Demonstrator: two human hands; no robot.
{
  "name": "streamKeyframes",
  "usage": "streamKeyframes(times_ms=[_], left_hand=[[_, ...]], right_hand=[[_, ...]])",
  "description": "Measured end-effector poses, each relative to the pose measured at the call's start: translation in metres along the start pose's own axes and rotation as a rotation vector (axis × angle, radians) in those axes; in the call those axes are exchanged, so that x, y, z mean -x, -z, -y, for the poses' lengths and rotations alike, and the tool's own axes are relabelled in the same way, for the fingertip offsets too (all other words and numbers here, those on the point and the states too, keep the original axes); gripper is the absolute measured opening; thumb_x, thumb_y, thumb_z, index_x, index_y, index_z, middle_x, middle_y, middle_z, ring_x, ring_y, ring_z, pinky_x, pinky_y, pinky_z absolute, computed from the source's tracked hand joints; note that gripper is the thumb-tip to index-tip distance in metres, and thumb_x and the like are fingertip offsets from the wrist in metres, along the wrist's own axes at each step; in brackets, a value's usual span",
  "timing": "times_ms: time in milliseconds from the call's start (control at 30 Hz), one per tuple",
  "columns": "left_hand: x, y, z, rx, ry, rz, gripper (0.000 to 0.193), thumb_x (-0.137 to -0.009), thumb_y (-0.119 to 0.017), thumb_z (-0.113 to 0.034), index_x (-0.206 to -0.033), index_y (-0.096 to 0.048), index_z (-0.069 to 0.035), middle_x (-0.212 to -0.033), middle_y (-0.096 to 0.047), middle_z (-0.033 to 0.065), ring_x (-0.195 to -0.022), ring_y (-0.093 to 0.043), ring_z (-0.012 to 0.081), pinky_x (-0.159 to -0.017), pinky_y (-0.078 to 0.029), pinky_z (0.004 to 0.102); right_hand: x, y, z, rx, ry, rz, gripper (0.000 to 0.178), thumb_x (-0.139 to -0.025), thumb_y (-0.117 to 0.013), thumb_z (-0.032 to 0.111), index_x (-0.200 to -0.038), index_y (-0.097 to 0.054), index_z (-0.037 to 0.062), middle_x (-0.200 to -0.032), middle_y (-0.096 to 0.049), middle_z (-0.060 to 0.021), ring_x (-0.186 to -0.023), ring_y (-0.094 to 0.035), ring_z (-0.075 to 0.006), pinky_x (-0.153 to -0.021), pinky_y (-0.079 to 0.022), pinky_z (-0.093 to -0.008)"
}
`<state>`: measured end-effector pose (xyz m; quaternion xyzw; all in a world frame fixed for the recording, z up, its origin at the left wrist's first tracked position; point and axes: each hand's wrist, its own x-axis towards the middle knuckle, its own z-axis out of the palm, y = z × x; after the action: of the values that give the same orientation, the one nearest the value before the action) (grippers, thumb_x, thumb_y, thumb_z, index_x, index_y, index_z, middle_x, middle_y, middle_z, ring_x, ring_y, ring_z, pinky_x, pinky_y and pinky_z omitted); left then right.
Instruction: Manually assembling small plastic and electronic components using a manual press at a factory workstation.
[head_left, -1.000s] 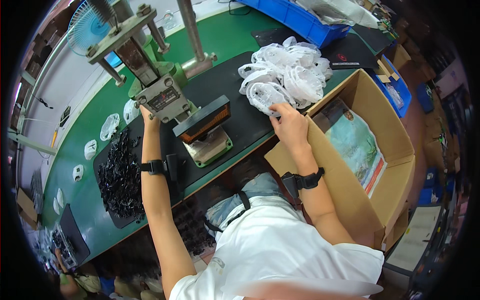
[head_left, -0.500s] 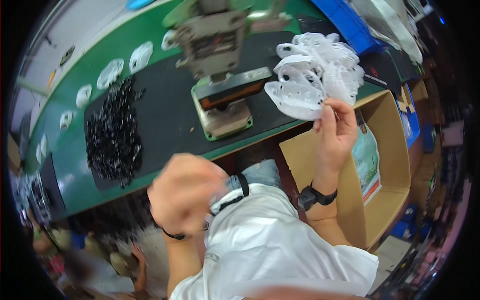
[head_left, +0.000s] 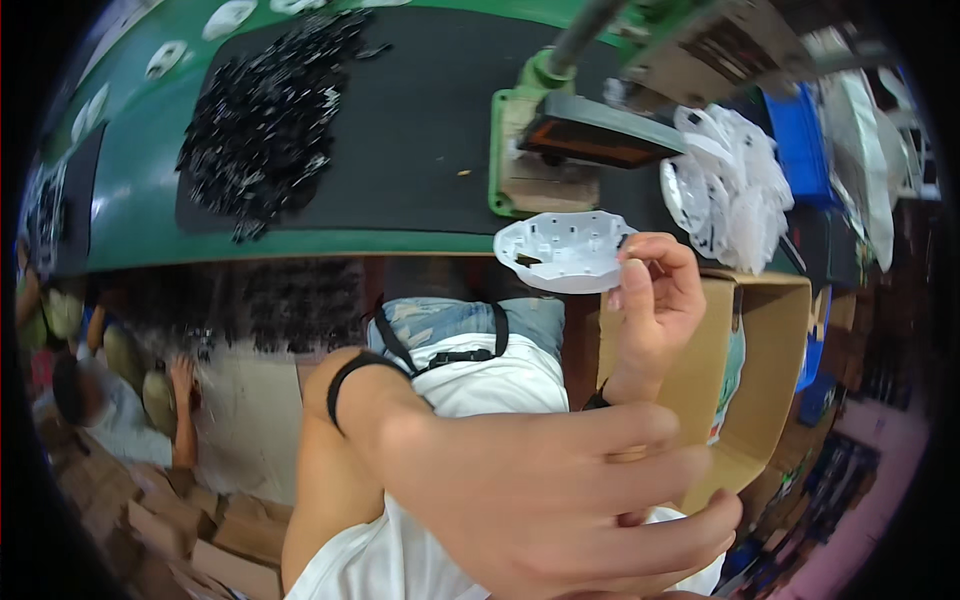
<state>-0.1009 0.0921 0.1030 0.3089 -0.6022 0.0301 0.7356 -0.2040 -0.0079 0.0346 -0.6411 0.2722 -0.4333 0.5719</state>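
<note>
Fingers of right hand [head_left: 650, 310] pinch white plastic part [head_left: 562, 250]; left hand [head_left: 560, 500] curled, empty.

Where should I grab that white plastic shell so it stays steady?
Grip the white plastic shell by its thin outer rim, coming from the right side, as the right hand does now with fingertips pinching the right edge. It is a flat, shallow oval with ribs and posts on its upper face, so the rim probably offers the firmest pinch. The left hand is raised near the camera, holding nothing visible.
</note>
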Motion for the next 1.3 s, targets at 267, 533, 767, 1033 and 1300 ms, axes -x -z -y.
streamKeyframes(times_ms=[267, 533, 767, 1033, 1300], left_hand=[[-0.011, 0.025, -0.003, 0.135, -0.071, 0.414, 0.024, -0.073, -0.065, -0.014, -0.091, -0.066, 0.002, -0.081, -0.059, 0.0066, -0.071, -0.059, 0.0181, -0.062, -0.048, 0.0326], [0.063, 0.123, 0.058, -0.423, 0.519, 0.144, 0.048, -0.074, -0.068, -0.013, -0.118, -0.06, 0.003, -0.124, -0.06, 0.0205, -0.122, -0.054, 0.0354, -0.103, -0.042, 0.0447], [0.107, 0.161, 0.05, 0.115, 1.08, 0.032, 0.075, -0.079, -0.068, -0.009, -0.145, -0.033, 0.001, -0.135, -0.05, 0.0153, -0.123, -0.053, 0.0235, -0.102, -0.043, 0.0361], [0.129, 0.157, 0.055, 0.193, 1.006, -0.432, 0.037, -0.077, -0.067, 0.01, -0.101, -0.044, -0.006, -0.103, -0.058, 0.0081, -0.09, -0.06, 0.0132, -0.08, -0.053, 0.0275], [0.124, 0.154, 0.075, -0.249, 0.815, -0.273, 0.038, -0.077, -0.06, 0.02, -0.083, -0.034, -0.007, -0.113, -0.061, 0.0187, -0.116, -0.06, 0.0283, -0.1, -0.048, 0.038]], right_hand=[[-0.002, -0.02, -0.002, -0.026, -0.047, 0.085, 0.012, -0.09, -0.059, -0.005, -0.102, -0.058, -0.0011, -0.102, -0.059, -0.0111, -0.069, -0.051, -0.0075, -0.061, -0.042, -0.0186], [-0.027, -0.057, -0.008, 0.106, -0.058, 0.347, 0.012, -0.086, -0.066, -0.001, -0.098, -0.064, -0.0007, -0.087, -0.063, -0.0031, -0.067, -0.052, -0.0054, -0.059, -0.044, -0.0194], [-0.081, -0.128, -0.015, 0.089, 0.085, 1.108, 0.019, -0.085, -0.064, 0.014, -0.1, -0.064, 0.0029, -0.081, -0.066, -0.0111, -0.067, -0.063, -0.0188, -0.063, -0.05, -0.0324], [-0.171, -0.199, -0.092, 0.745, 0.307, 0.33, 0.026, -0.083, -0.064, 0.01, -0.108, -0.062, 0.0062, -0.106, -0.062, -0.0154, -0.097, -0.063, -0.035, -0.085, -0.051, -0.0451], [-0.182, -0.21, -0.137, 0.957, 0.26, 0.344, 0.017, -0.079, -0.073, 0.019, -0.089, -0.065, 0.0073, -0.097, -0.063, -0.0127, -0.093, -0.063, -0.0339, -0.082, -0.053, -0.0451]])
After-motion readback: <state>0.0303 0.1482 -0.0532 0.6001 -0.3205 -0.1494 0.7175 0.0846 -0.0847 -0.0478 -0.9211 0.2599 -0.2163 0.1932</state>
